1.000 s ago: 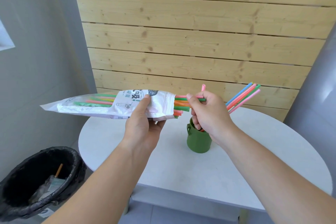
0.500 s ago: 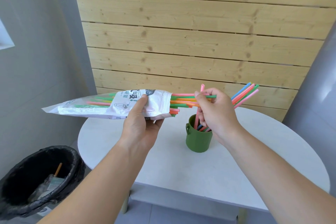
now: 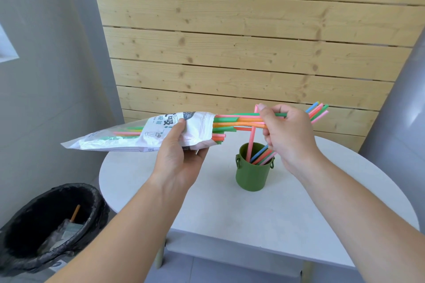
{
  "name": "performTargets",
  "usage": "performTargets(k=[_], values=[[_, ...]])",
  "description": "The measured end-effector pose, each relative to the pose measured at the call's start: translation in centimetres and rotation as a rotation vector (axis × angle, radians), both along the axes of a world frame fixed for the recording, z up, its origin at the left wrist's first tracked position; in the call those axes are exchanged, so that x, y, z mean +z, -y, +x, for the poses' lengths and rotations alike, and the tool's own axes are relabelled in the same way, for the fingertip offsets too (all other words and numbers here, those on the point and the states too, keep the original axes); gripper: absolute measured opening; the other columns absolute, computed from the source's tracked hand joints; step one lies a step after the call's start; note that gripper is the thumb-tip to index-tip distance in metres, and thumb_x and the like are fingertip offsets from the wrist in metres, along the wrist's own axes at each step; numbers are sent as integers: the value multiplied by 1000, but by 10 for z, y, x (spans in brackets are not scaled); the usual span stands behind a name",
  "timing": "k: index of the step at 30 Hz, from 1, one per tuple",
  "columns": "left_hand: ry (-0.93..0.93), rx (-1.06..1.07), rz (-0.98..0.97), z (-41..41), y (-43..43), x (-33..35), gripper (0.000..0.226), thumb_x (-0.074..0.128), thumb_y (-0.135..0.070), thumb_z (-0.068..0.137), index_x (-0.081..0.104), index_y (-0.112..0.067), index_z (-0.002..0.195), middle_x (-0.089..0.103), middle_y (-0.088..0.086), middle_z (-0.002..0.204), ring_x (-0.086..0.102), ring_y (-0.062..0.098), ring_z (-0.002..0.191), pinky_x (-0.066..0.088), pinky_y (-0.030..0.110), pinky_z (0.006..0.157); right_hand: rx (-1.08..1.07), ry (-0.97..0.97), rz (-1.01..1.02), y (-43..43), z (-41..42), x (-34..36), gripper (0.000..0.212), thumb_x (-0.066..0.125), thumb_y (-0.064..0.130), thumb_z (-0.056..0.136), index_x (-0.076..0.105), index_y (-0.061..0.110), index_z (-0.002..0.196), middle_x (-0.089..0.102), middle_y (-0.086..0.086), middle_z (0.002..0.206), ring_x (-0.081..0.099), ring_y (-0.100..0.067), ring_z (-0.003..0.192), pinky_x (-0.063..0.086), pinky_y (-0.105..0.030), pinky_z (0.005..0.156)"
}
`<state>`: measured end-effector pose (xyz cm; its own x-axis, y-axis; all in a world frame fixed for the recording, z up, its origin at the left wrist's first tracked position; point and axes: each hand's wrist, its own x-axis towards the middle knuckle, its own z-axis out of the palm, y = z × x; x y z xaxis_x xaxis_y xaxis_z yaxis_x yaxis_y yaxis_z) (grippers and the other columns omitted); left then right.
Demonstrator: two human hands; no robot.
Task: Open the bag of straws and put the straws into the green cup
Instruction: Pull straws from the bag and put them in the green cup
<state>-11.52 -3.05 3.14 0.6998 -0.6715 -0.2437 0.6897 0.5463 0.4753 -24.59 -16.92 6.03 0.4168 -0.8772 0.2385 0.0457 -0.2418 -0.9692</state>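
My left hand (image 3: 178,158) grips the white straw bag (image 3: 142,134) near its open mouth and holds it level above the table. Coloured straws (image 3: 239,122) stick out of the mouth to the right. My right hand (image 3: 287,133) pinches several of these straws between thumb and fingers, just above the green cup (image 3: 253,174). The cup stands upright on the white round table (image 3: 299,225). It holds several straws (image 3: 261,155), and their far ends (image 3: 318,110) show past my right hand.
A black-lined waste bin (image 3: 49,225) with scraps and a straw inside stands on the floor at the lower left. A wooden plank wall (image 3: 230,41) rises behind the table. Grey walls flank both sides.
My right hand has moved to the right and drawn straws farther out of the bag. The cup and its inner straws have come into view below the hand. The left hand keeps its grip.
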Motion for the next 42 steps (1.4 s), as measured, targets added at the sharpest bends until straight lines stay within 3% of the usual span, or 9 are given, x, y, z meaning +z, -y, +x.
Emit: performTargets(k=[2,6,11,14,18,25,31,35,42], values=[[-23,17,-9,2,-2,0,15,61,-14,101,61,-2,110,71,17,105,65,27,57,50,23,43,7,-2,-10,6,-6,6,26,71,33,92,66,12,80,51,8,39,42,-9,35,35,-18,37],[-37,28,-19,3,-2,1,18,58,-12,102,59,-2,117,69,17,110,65,28,55,49,22,41,47,-12,-18,10,-15,10,24,72,33,92,67,21,72,49,9,39,41,-9,35,33,-17,36],[-26,21,-19,1,-2,4,11,56,-10,102,58,-1,109,71,16,99,60,26,42,48,22,39,35,-20,-28,13,-22,9,27,71,33,92,67,22,68,48,9,40,39,-10,36,31,-18,36],[-42,34,0,3,-2,4,10,57,-10,102,60,-1,105,75,14,87,63,26,47,51,24,42,19,-28,-68,21,-29,14,26,72,33,91,65,21,69,47,10,39,38,-10,35,30,-17,36],[-70,36,10,9,-2,3,7,57,-11,101,59,-4,101,69,13,103,55,22,59,52,26,49,20,-31,-125,33,-42,25,26,74,38,87,67,21,69,47,10,40,37,-11,35,31,-17,36],[-79,75,30,12,-3,2,16,58,-10,101,58,-4,115,68,14,104,61,26,45,46,20,40,15,8,-110,47,-54,29,24,74,33,89,65,19,72,45,10,41,34,-10,34,29,-17,36],[-86,87,42,11,-2,1,7,56,-9,102,58,-3,100,75,10,68,62,24,40,49,21,40,5,-31,-94,50,-54,24,25,73,31,91,65,15,75,45,10,40,34,-9,34,29,-17,36],[-90,104,47,14,-1,-2,10,57,-9,101,59,-4,109,71,12,93,66,23,43,50,21,41,-35,-35,-74,57,-62,28,22,74,29,92,67,12,80,46,8,42,35,-8,32,31,-15,35],[-79,117,44,18,2,-3,16,57,-8,101,58,-2,115,71,17,108,66,27,45,47,20,38,-62,-123,-132,71,-83,34,25,72,30,93,66,9,81,44,-5,55,33,-5,32,27,-14,34]])
